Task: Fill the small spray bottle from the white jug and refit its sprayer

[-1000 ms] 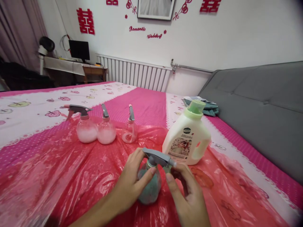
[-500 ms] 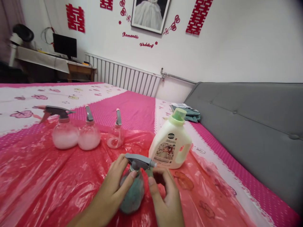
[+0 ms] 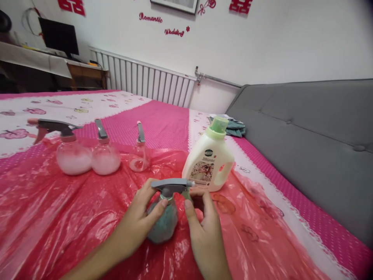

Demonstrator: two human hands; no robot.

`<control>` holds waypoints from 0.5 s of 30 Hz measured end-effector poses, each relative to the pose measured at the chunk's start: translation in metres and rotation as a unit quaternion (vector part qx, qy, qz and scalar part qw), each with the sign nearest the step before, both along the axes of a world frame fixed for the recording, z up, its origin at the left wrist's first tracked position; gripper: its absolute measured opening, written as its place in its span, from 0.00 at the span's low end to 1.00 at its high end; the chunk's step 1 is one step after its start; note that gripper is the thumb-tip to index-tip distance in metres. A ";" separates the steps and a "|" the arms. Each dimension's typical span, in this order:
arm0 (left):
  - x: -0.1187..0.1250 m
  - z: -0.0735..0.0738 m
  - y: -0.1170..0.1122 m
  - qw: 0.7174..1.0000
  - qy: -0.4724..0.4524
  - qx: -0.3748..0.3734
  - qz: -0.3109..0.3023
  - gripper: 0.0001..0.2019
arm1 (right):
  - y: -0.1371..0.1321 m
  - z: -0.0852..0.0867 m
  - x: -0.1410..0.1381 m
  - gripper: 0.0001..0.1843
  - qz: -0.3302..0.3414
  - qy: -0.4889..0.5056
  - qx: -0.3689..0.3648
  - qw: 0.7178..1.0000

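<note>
A round spray bottle (image 3: 164, 225) with a grey spray head and greenish contents stands near the front on red plastic sheeting. My left hand (image 3: 139, 223) is closed around its neck from the left, thumb on the front side. On the right, my right hand (image 3: 205, 229) pinches the pale green trigger (image 3: 186, 194) below the nozzle; some fingertips are hidden behind it. Just beyond my right hand, a cream detergent jug (image 3: 208, 163) stands upright with a green cap (image 3: 219, 125).
Farther left stand three more spray bottles: two with whitish foam (image 3: 74, 157) (image 3: 105, 159) and a clearer one (image 3: 140, 159). The red plastic sheet (image 3: 96, 217) is wrinkled over the bed. A grey padded headboard (image 3: 305, 128) runs along the right, with folded cloth (image 3: 236, 128) near it.
The view has tilted down, so the room and bottles sit higher in the picture. The spray head now looks more level. Both hands keep their hold on the spray bottle.
</note>
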State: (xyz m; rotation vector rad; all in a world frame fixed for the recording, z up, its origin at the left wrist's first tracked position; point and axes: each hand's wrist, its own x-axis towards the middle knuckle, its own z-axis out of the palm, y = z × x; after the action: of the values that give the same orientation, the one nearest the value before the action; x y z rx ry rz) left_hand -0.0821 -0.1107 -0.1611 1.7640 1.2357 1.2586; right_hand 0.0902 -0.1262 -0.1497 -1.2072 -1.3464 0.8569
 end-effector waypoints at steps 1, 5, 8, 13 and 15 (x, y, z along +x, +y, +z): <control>0.000 0.000 0.000 1.000 -0.009 -0.006 -0.001 0.18 | 0.000 0.001 0.000 0.15 -0.002 0.000 -0.005 1.000; 0.003 -0.002 0.001 0.999 -0.052 -0.014 -0.001 0.19 | -0.002 0.002 0.004 0.16 -0.012 -0.013 -0.008 1.000; 0.005 -0.004 0.002 0.996 -0.089 -0.024 -0.004 0.21 | -0.001 0.000 0.006 0.19 -0.030 -0.009 -0.019 0.999; 0.006 -0.002 0.001 0.993 -0.110 -0.040 -0.018 0.19 | 0.002 -0.005 0.009 0.22 -0.058 0.000 -0.064 0.996; 0.005 -0.001 0.000 0.992 -0.111 -0.045 -0.037 0.17 | 0.003 -0.006 0.009 0.22 -0.059 -0.001 -0.066 0.996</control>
State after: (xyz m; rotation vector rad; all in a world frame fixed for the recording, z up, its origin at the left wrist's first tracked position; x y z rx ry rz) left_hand -0.0766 -0.1109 -0.1623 1.5449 1.0744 1.2953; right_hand 0.0988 -0.1232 -0.1560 -1.3761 -1.2231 0.8711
